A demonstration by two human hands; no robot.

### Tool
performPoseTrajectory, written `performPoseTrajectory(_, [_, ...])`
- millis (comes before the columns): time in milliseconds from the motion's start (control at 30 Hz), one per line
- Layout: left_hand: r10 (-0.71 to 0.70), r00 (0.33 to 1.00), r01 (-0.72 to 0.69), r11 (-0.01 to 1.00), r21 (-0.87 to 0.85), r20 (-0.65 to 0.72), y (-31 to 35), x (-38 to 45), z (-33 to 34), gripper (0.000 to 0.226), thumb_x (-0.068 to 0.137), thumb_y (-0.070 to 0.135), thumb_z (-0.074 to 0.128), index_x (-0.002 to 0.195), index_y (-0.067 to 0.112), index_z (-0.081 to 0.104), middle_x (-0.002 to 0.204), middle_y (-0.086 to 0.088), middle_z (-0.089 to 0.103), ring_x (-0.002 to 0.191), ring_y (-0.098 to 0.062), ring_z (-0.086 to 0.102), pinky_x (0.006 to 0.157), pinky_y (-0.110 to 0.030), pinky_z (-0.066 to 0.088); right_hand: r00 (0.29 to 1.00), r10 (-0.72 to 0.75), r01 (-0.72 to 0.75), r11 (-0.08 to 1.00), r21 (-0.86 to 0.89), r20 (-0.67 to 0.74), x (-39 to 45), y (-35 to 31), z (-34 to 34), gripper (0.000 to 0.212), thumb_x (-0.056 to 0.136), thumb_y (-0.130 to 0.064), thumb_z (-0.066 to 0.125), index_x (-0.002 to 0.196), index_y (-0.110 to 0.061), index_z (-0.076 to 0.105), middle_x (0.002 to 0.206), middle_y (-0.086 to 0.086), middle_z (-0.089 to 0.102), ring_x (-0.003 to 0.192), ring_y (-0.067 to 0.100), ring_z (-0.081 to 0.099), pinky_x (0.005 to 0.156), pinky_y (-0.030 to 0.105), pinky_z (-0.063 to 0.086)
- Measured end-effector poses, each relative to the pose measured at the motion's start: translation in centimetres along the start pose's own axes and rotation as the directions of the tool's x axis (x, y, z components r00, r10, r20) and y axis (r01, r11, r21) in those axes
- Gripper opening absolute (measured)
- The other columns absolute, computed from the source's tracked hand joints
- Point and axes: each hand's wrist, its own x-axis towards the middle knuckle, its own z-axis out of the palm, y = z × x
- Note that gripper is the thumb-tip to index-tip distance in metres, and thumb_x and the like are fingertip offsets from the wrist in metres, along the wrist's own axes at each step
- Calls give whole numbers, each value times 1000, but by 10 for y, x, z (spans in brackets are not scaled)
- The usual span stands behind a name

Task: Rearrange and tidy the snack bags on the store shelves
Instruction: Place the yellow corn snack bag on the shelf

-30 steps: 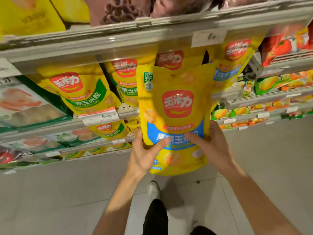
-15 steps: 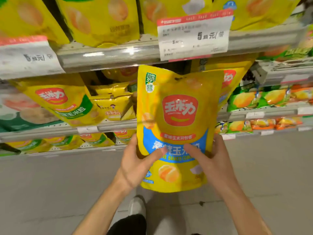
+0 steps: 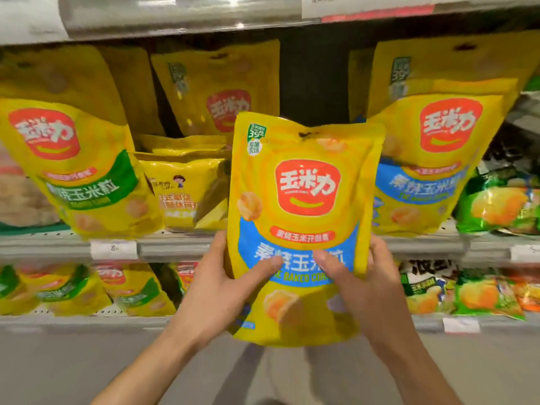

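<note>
One bag [image 3: 301, 217] is held upright in front of the shelf [image 3: 181, 244], gripped by two hands: left hand [image 3: 216, 290] and right hand [image 3: 368, 287], thumbs pressed on its blue band, fingers curled behind. Behind it, one blue-banded pack [image 3: 432, 171] and one green-banded pack [image 3: 76, 171] are seen standing.

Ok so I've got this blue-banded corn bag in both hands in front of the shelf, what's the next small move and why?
Probably ease the held bag up and to the right, toward the matching blue-banded bag standing on the shelf. Your left hand and right hand grip its lower half, and the bags to the left carry green bands, so it likely belongs on the right.
</note>
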Motion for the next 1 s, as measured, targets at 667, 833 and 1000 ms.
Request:
performPoseTrajectory(667, [311, 889, -265, 948, 175, -336, 39, 104, 25, 79, 82, 51, 80, 146, 24, 43, 137, 9, 63, 126, -13, 60, 106, -45, 50, 908, -394, 316, 867, -386, -141, 107, -57, 31, 93, 67, -70, 77, 145, -29, 46, 131, -2, 66, 124, 20, 61, 101, 50, 53])
performPoseTrajectory(833, [312, 900, -258, 944, 203, -304, 30, 119, 31, 85, 83, 55, 73, 150, 23, 33, 147, 3, 56, 134, -18, 54, 110, -48, 46, 895, -414, 321, 857, -403, -166, 113, -55, 36, 88, 62, -73, 73, 136, -43, 36, 135, -2, 62, 123, 21, 62, 85, 57, 59])
performPoseTrajectory(1000, [308, 916, -248, 938, 241, -257, 13, 116, 36, 87, 89, 47, 74, 156, 19, 27, 157, 1, 45, 143, -18, 45, 114, -42, 42, 902, -398, 297, 853, -430, -166, 101, -41, 34, 82, 78, -51, 84, 143, -28, 40, 140, 0, 61, 119, 20, 63, 97, 53, 55])
